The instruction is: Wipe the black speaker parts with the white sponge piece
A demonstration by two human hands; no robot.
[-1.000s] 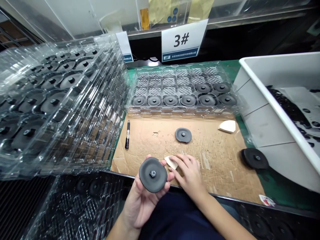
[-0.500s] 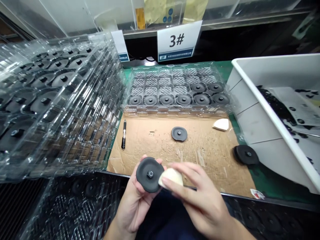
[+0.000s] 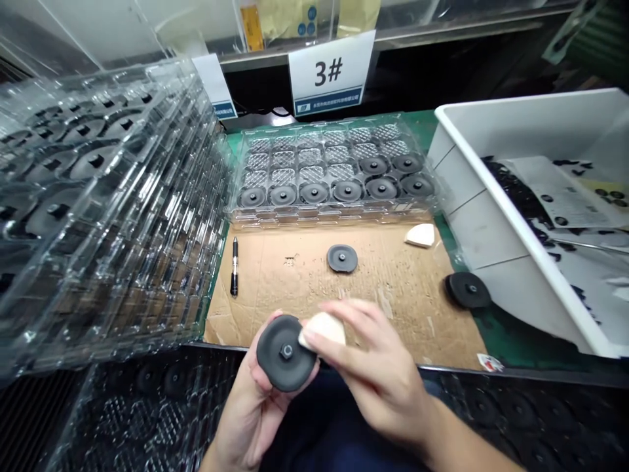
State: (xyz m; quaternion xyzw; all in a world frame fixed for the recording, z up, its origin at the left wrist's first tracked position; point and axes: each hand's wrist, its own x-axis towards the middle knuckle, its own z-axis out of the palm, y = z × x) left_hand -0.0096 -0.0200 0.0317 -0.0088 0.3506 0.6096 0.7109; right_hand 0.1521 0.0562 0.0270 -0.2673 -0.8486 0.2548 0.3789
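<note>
**Left hand [image 3: 250, 406] cradles a disc [image 3: 284, 353], right hand [image 3: 376, 367] pinches a foam wedge [image 3: 324, 330] against it**

From the head camera: the left fingers curl up behind the disc, thumb along its edge, grasping it. The right hand is partly closed, its fingers and thumb gripping the wedge, whose white tip touches the disc's right rim. The disc is matte dark grey, a rounded square with no long axis, its face and central hex stud [image 3: 286, 351] pointing up toward the camera. Ahead lies a cardboard sheet [image 3: 280, 275] bearing a second disc [image 3: 342, 258], a pen [image 3: 234, 266] and another wedge [image 3: 420, 235]. Beyond it, a clear tray [image 3: 334, 213] holds a row and a half of discs. A third disc [image 3: 468, 290] sits right of the cardboard, beside a white bin [image 3: 496, 229].
</note>
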